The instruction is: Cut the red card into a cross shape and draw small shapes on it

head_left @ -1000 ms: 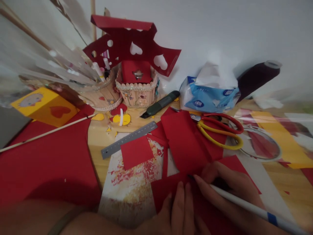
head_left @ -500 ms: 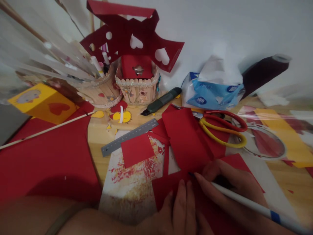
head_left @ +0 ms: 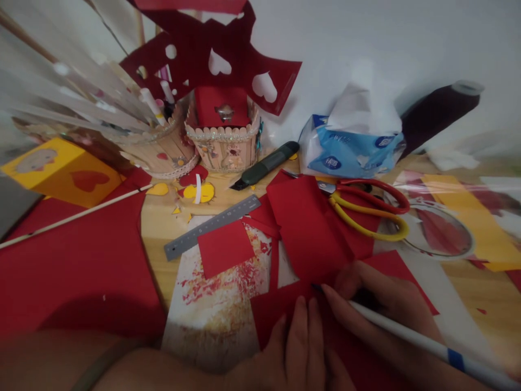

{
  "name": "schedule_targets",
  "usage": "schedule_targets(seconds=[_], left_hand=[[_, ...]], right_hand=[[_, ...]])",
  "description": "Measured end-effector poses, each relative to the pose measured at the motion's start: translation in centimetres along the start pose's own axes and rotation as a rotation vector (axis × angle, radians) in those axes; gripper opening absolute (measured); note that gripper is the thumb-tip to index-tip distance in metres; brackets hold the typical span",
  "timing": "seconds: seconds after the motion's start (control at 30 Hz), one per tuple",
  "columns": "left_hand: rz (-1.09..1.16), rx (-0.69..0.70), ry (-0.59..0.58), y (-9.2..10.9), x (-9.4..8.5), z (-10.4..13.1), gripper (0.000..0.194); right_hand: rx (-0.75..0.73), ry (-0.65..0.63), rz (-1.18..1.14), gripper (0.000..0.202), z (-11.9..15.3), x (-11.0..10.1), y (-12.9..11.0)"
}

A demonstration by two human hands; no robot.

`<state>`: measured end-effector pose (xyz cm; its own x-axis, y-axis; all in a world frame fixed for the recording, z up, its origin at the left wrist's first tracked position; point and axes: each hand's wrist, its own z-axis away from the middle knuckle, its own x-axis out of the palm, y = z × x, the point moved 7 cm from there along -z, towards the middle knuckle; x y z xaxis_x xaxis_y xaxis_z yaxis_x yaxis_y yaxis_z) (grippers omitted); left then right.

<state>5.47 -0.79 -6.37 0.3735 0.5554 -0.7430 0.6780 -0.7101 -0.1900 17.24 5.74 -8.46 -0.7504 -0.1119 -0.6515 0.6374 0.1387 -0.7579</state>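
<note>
My right hand (head_left: 401,296) grips a white pen (head_left: 411,335) with a blue band. The dark tip touches or hovers just over a sheet of red paper (head_left: 266,309); I cannot tell which. My left hand (head_left: 287,353) lies flat on that same sheet, its fingers stretched out close to the pen tip. Beyond the hands rests a folded red piece (head_left: 301,217). To its left are a small red rectangle (head_left: 226,247) and a grey metal ruler (head_left: 214,227), the rectangle on a stained white sheet (head_left: 199,326).
Scissors with red and yellow handles (head_left: 366,209), a roll of clear tape (head_left: 468,241) and a tissue pack (head_left: 345,155) stand at the right. A box cutter (head_left: 266,164), decorated baskets (head_left: 223,146), a yellow box (head_left: 65,171) and large red paper (head_left: 81,260) are further left.
The view has shifted slightly, so most things sit a little further left and up. Both hands keep almost the same pose, with the pen tip at about the same spot on the paper.
</note>
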Motion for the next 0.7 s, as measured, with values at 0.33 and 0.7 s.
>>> schedule_targets(seconds=[0.33, 0.7], left_hand=[[0.015, 0.101, -0.043, 0.5, 0.4, 0.4, 0.027], [0.035, 0.14, -0.045, -0.3, -0.1, -0.8, 0.033]], right_hand=[[-0.153, -0.041, 0.027, 0.029, -0.1, -0.2, -1.1], [0.167, 0.115, -0.315, 0.036, -0.8, -2.2, 0.9]])
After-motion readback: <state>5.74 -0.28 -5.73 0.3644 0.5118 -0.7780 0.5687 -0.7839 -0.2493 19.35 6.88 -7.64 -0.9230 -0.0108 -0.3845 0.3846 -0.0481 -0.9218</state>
